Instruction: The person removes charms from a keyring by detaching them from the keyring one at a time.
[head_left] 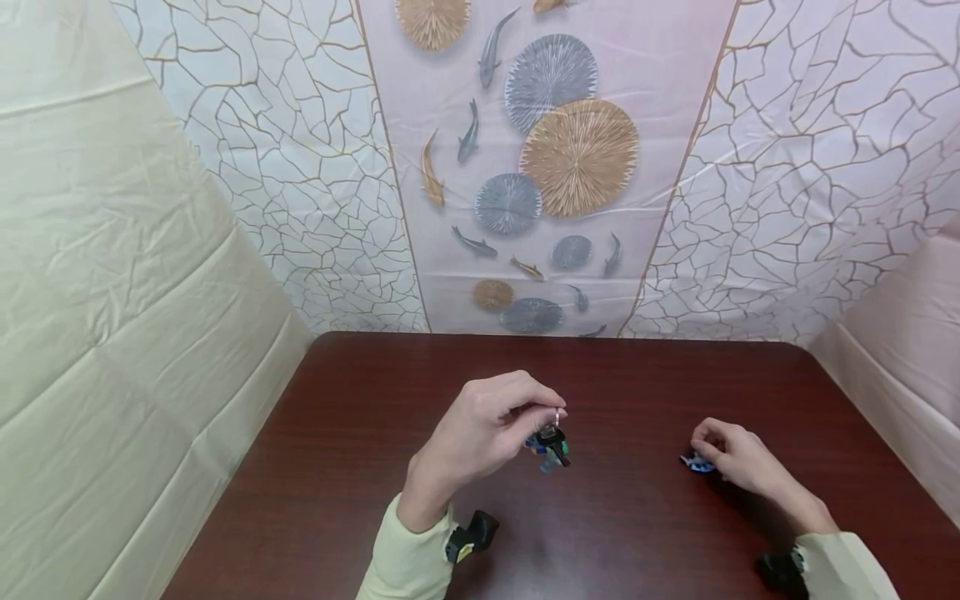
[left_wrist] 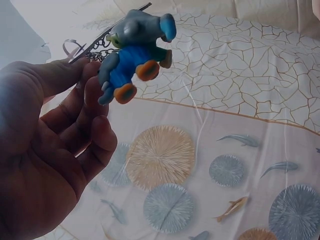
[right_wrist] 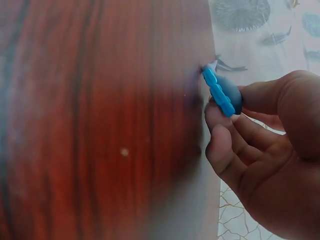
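My left hand is raised above the middle of the table, its thumb and fingers pinching a bunch of keys by the metal ring. In the left wrist view, a keychain figure hangs from short chains; it is a grey animal in blue clothes with orange feet. Over on the right side, my right hand pinches a small flat blue piece with a scalloped edge between thumb and fingers, low at the tabletop. What kind of thing that piece is cannot be made out.
A dark reddish-brown wooden table with rounded far corners lies under both hands. Behind it hangs a patterned cloth with fish and round leaves. Pale fabric stands along the left side. Black wrist devices sit on both wrists.
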